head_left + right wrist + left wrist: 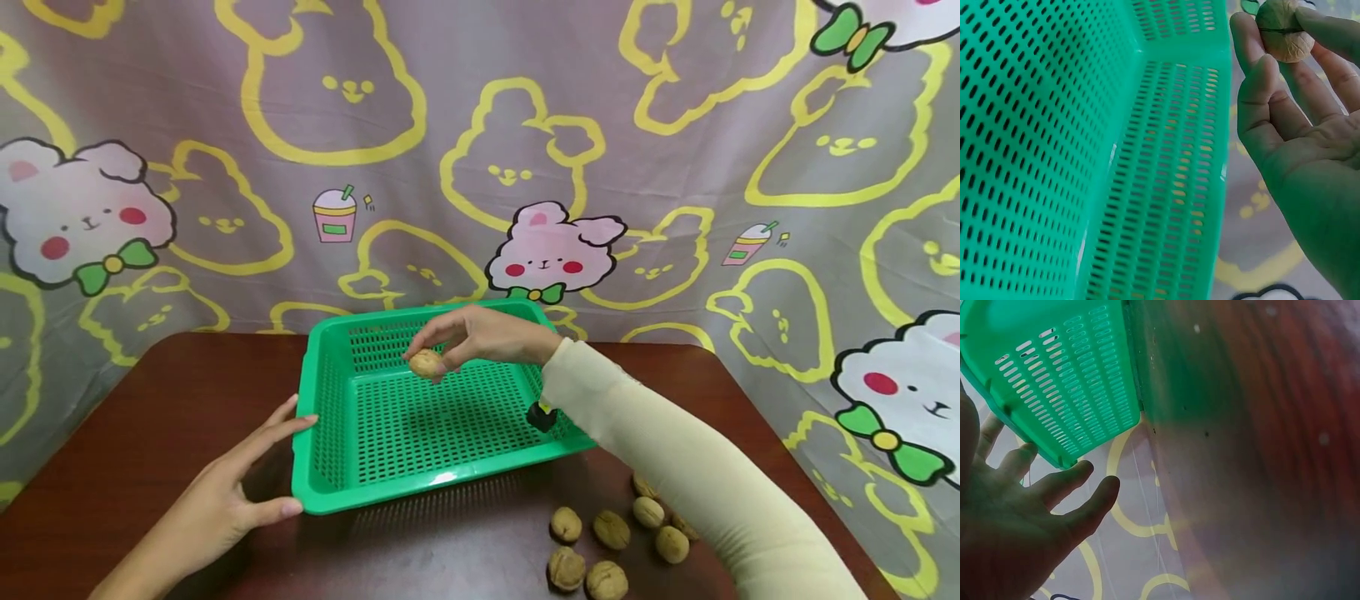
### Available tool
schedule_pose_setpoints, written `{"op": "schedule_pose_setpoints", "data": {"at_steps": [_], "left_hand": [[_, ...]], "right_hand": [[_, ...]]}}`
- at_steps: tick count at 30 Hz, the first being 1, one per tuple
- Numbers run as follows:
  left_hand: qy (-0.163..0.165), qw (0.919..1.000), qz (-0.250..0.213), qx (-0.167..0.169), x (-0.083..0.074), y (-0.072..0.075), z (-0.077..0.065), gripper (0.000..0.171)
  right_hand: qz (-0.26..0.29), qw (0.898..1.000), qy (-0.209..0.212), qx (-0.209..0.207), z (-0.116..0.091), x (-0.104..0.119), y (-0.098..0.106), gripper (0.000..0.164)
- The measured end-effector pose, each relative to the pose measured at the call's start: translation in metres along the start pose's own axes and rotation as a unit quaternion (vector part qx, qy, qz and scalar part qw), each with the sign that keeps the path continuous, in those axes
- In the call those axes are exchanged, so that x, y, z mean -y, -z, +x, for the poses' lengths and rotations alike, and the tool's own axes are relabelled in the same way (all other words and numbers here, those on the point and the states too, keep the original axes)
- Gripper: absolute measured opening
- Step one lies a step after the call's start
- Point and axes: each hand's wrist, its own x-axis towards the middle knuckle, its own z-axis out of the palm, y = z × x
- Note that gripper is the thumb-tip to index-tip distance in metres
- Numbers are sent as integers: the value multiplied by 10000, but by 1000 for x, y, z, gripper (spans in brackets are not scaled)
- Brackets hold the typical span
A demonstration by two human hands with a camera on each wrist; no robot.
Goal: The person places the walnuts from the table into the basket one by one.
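In the head view a green plastic basket [442,475] with slotted walls and base stands on the table. My right hand [487,335] is above it, pinching a walnut [426,362] between thumb and fingertips. The right wrist view shows the same walnut [1284,30] at the tips of that hand's fingers, beside the basket wall [1166,181]. At the basket's left rim, my left hand [225,487] has its fingers spread, with a fingertip touching the rim. In the left wrist view the left hand [1029,512] lies along the basket's outer wall [1066,381], its fingers extended and holding nothing.
Several walnuts [567,568] lie on the dark brown table [420,550] in front of the basket, near the right forearm, whose sleeve [675,450] covers part of them. A patterned curtain [450,108] hangs behind and at the sides of the table.
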Motion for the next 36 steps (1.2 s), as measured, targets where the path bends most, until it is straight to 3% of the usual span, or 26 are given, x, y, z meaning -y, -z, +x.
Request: {"op": "schedule_pose_setpoints", "data": {"at_steps": [3,8,16,24,36], "left_hand": [[1,10000,-76,23,-1,-1,0,90],[-98,9997,224,-50,-2,-3,3,89],[-80,9994,341,-83,-2,-3,3,90],[-57,9993,358,-116,2,-1,1,91],[-71,9996,252,-106,5,-1,3,91]], "right_hand": [[-39,9998,-76,181,15,-6,-7,35],[-194,9973,-379,598,34,-17,-21,37],[-98,9867,-861,1376,60,-34,-47,34],[72,9786,-1269,1618,79,-40,-68,34],[80,9710,-1526,1839,87,-49,-73,36]]}}
